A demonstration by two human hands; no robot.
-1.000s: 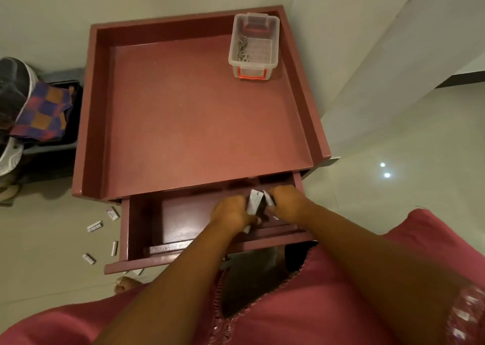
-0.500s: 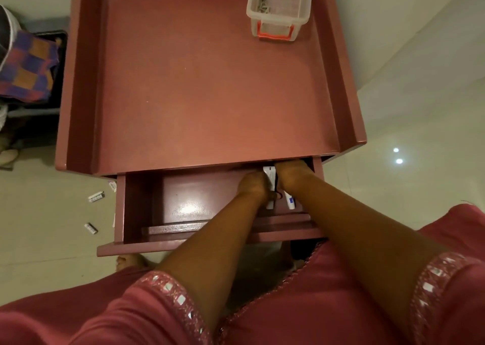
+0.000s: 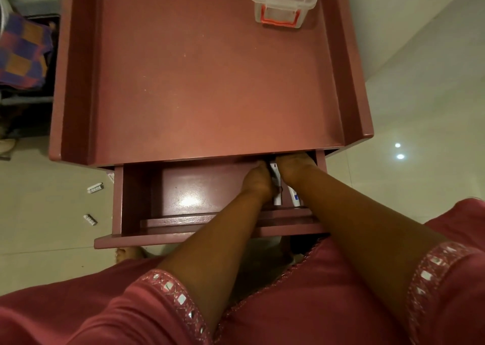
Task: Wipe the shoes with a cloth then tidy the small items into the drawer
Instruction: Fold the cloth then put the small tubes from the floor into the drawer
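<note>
The maroon table's drawer (image 3: 136, 200) stands pulled out toward me. Both my hands reach into its right rear corner, partly under the tabletop edge. My left hand (image 3: 258, 182) curls round small white items (image 3: 276, 187) with a dark cord among them. My right hand (image 3: 294, 167) lies right beside them, its fingertips hidden under the tabletop. Another white tube with blue print (image 3: 294, 199) lies on the drawer floor under my right wrist. The checkered cloth (image 3: 23, 56) lies on a rack at the far left.
A clear plastic box (image 3: 282, 1) with an orange handle stands at the back right of the rimmed tabletop (image 3: 76, 82). Small white items (image 3: 94, 188) (image 3: 90, 219) lie on the floor left of the drawer. My foot (image 3: 128, 254) shows below the drawer front.
Both hands have gone deeper into the drawer's right rear corner with the white items, lowering them from above the drawer front. My view has moved closer and lower.
</note>
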